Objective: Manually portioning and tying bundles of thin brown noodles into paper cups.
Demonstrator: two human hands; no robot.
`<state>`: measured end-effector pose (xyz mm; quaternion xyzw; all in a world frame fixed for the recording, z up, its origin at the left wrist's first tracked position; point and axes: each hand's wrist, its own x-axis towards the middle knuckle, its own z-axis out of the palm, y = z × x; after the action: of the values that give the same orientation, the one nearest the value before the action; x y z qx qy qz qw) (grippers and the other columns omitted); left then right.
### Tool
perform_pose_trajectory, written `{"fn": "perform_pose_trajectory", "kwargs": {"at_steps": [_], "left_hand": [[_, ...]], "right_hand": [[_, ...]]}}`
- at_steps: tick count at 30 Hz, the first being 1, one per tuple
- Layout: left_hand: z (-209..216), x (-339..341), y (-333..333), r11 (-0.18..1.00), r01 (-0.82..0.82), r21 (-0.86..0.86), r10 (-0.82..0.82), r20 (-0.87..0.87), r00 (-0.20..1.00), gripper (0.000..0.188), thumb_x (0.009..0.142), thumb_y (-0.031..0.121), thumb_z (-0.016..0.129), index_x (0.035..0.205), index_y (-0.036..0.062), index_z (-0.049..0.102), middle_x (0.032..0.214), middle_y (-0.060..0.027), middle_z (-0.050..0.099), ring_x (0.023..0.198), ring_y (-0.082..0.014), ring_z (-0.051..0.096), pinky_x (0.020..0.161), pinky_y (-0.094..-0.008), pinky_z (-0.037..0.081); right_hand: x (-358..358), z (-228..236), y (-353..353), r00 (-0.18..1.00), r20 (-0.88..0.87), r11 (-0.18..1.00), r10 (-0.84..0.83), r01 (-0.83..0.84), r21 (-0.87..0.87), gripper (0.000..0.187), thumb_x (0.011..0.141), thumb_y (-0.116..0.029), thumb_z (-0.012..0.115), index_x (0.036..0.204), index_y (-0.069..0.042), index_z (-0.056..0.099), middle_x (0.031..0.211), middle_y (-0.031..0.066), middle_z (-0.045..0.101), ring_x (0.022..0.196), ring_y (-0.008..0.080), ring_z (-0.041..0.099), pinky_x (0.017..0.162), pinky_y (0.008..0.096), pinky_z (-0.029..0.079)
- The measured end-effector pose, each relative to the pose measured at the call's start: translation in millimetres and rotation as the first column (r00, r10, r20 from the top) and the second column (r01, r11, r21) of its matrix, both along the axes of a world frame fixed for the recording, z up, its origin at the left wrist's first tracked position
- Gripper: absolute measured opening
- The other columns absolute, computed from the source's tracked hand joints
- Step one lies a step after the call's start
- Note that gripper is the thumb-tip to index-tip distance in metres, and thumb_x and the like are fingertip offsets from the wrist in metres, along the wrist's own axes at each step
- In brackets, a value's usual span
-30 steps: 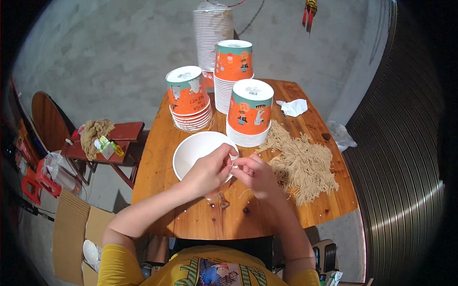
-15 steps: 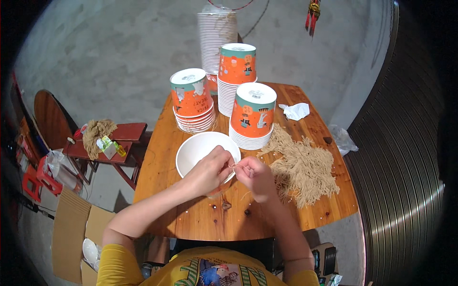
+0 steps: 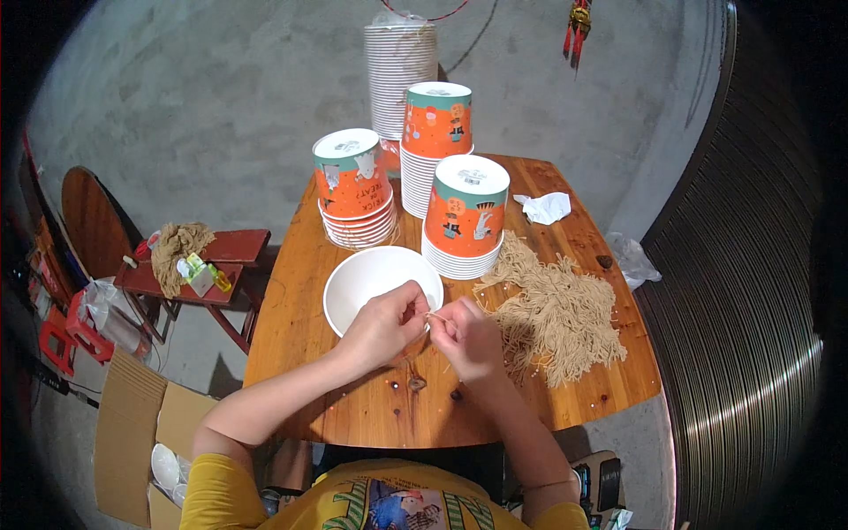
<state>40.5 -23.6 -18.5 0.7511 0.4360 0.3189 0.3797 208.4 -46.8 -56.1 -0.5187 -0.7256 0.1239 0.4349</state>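
Note:
Over the near right rim of a white paper bucket (image 3: 364, 276), my left hand (image 3: 386, 322) pinches a short piece of thin beige string (image 3: 435, 316). Close on its right, my right hand (image 3: 464, 336) pinches the same string, its fingers curled together. The bucket stands mouth up, and my left hand hides part of its rim. To the right lies a loose heap of beige strings (image 3: 565, 314). Behind the bucket, orange and green printed buckets stand upside down in stacks, the closest being the middle stack (image 3: 466, 212).
Other stacks stand at left (image 3: 352, 181) and farther back (image 3: 437, 124), with a tall white stack (image 3: 399, 79) behind. Crumpled tissue (image 3: 546, 208) lies on the wooden table (image 3: 380, 415). Left are a red bench (image 3: 238, 247) and an open cardboard box (image 3: 132, 433). A metal shutter (image 3: 751, 291) rises at right.
My hands have shifted slightly lower, and my right fingers have turned on the string. The loop between the hands now shows as a short straight end. The bucket has not visibly moved.

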Motion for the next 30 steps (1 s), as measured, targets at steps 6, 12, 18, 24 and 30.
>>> {"fn": "perform_pose_trajectory", "kwargs": {"at_steps": [6, 12, 18, 24, 30], "left_hand": [[-9, -3, 7, 0.995, 0.011, 0.099, -0.017, 0.059, 0.998, 0.010, 0.086, 0.004, 0.061, 0.087, 0.0007, 0.052, 0.073, -0.0064, 0.057, 0.067, -0.0141, 0.056, 0.061, -0.0295, 0.046], [-11, 0, 10, 0.995, 0.083, 0.056, -0.092, 0.167, 0.982, 0.022, 0.085, -0.001, 0.061, 0.101, 0.0025, 0.047, 0.081, -0.0025, 0.055, 0.073, -0.0098, 0.054, 0.068, -0.0258, 0.047], [-12, 2, 13, 0.991, 0.131, -0.015, -0.124, 0.213, 0.969, 0.029, 0.084, -0.003, 0.060, 0.108, 0.0027, 0.044, 0.083, -0.0024, 0.055, 0.075, -0.0099, 0.055, 0.070, -0.0252, 0.048], [-8, 6, 13, 0.993, 0.114, -0.013, -0.111, 0.143, 0.983, 0.033, 0.083, -0.003, 0.060, 0.111, 0.0033, 0.045, 0.082, -0.0029, 0.055, 0.076, -0.0105, 0.055, 0.071, -0.0255, 0.048], [-1, 5, 12, 0.984, 0.144, -0.109, -0.132, 0.110, 0.985, 0.037, 0.085, -0.002, 0.062, 0.116, 0.0041, 0.044, 0.086, -0.0008, 0.054, 0.081, -0.0083, 0.053, 0.077, -0.0237, 0.046]], "right_hand": [[-2, -6, 0, 0.999, -0.043, 1.000, 0.007, -0.006, 0.017, 0.011, 0.084, -0.014, 0.066, 0.086, -0.006, 0.058, 0.079, 0.0097, 0.057, 0.063, 0.0267, 0.059, 0.057, 0.0355, 0.047], [-2, -20, 4, 0.769, -0.638, 0.955, 0.042, -0.219, -0.202, 0.011, 0.087, -0.011, 0.065, 0.081, -0.005, 0.058, 0.063, -0.0043, 0.048, 0.056, 0.0021, 0.042, 0.046, 0.0223, 0.031], [-2, -12, 1, 0.625, -0.779, 0.912, -0.050, -0.290, -0.291, 0.006, 0.090, -0.005, 0.060, 0.084, -0.004, 0.058, 0.073, -0.0055, 0.052, 0.067, 0.0017, 0.045, 0.061, 0.0192, 0.037], [-1, -13, -3, 0.729, -0.684, 0.972, 0.010, -0.168, -0.164, 0.007, 0.088, -0.007, 0.063, 0.083, -0.004, 0.059, 0.080, -0.0026, 0.056, 0.066, 0.0030, 0.047, 0.058, 0.0220, 0.039], [3, -19, 4, 0.878, -0.478, 0.982, -0.006, -0.085, -0.169, 0.009, 0.086, -0.008, 0.065, 0.088, -0.003, 0.058, 0.076, 0.0000, 0.055, 0.063, 0.0054, 0.047, 0.056, 0.0224, 0.038]]}}
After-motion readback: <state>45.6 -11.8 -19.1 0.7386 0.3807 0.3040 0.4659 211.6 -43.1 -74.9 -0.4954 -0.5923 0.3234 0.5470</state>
